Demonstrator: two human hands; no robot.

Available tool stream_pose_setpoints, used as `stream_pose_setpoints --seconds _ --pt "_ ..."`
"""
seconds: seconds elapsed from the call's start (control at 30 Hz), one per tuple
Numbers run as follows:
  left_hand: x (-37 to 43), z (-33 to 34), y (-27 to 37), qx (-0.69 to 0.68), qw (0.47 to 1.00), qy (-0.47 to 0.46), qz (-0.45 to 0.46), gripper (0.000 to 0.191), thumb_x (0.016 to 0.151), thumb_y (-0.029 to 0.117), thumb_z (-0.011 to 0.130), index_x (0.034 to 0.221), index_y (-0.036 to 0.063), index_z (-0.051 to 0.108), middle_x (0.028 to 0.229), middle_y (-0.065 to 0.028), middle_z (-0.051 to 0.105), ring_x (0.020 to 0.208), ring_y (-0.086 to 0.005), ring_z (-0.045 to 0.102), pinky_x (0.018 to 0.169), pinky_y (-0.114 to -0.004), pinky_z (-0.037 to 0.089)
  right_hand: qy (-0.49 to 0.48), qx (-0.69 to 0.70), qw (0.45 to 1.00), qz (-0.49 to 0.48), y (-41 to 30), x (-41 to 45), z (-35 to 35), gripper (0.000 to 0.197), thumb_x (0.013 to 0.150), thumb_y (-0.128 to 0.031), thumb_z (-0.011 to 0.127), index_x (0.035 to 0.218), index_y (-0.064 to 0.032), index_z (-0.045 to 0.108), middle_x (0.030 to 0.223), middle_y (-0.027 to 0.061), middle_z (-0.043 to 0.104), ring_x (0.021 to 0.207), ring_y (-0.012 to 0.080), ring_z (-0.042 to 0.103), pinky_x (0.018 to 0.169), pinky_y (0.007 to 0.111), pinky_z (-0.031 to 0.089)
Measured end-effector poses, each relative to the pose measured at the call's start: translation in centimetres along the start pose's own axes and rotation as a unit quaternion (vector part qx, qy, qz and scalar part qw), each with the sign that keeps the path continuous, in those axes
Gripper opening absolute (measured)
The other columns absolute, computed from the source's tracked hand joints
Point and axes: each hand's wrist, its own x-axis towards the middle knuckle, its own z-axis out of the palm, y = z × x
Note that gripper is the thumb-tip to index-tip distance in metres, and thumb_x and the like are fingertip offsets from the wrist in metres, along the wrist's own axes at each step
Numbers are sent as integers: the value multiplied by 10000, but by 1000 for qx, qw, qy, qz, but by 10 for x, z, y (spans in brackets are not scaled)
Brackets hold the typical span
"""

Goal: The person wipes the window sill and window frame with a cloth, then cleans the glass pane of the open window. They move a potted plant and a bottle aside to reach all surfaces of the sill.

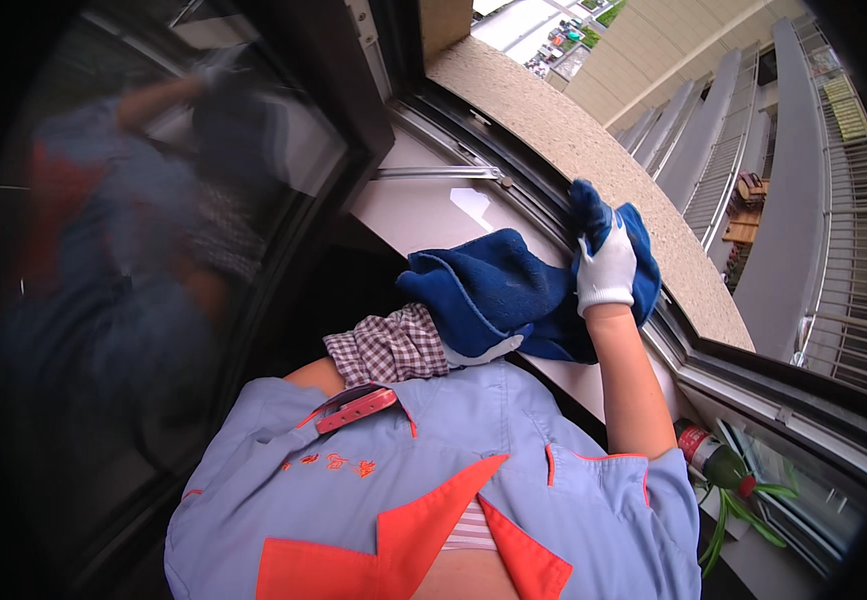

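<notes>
My right hand (607, 262), in a white knit glove with blue-coated fingers, presses a bunched part of a blue cloth (501, 281) against the window frame's lower track (546, 214). The rest of this cloth hangs to the left, over my left hand (487, 352). That hand carries the cloth's bulk; only a strip of its white glove shows, and most of its fingers are hidden. A checked oversleeve (392, 341) covers my left forearm, while my right forearm is bare.
A dark-framed sash (358, 112) stands swung open at left, its metal stay arm (441, 172) reaching the track. Outside lie a speckled stone ledge (523, 101) and balconies with railings (726, 172). A plastic bottle (711, 454) and a green plant (722, 517) are at lower right.
</notes>
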Motion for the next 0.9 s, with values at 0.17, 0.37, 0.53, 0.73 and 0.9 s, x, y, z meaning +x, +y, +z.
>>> stream_pose_setpoints --seconds 0.17,0.37,0.53,0.73,0.9 --pt "-41 -18 -16 25 995 38 -85 371 743 149 638 1097 40 635 1010 -184 644 939 -372 623 856 -434 509 2 36 997 -69 -64 74 78 445 777 -139 707 1189 -40 570 1151 187 612 1064 370 585 928 420 470" --pt "-69 -24 -26 46 987 64 -138 369 751 159 638 1101 41 635 1019 -182 644 946 -370 621 862 -433 506 -118 -182 952 -217 -121 138 150 326 770 -235 667 1084 -148 669 1227 182 580 1117 342 559 904 417 459" --pt "-89 -26 -25 50 981 84 -170 368 757 166 639 1104 42 635 1026 -181 643 952 -368 619 867 -433 504 -153 -247 926 -240 -125 122 137 335 816 -227 586 1138 -174 664 1281 190 558 1142 352 544 901 417 441" --pt "-76 -14 -23 46 984 77 -156 367 765 176 639 1108 44 636 1035 -179 643 959 -366 618 873 -432 501 -240 -347 869 -258 -147 136 106 277 843 -228 593 1096 -170 689 1164 137 627 1069 296 612 819 386 501" --pt "-64 -8 -21 43 987 70 -139 366 772 184 640 1111 45 636 1042 -178 643 965 -364 616 878 -432 499 -241 -343 873 -249 -122 115 78 279 867 -182 570 1133 -180 655 1133 104 619 1059 266 620 835 411 481"
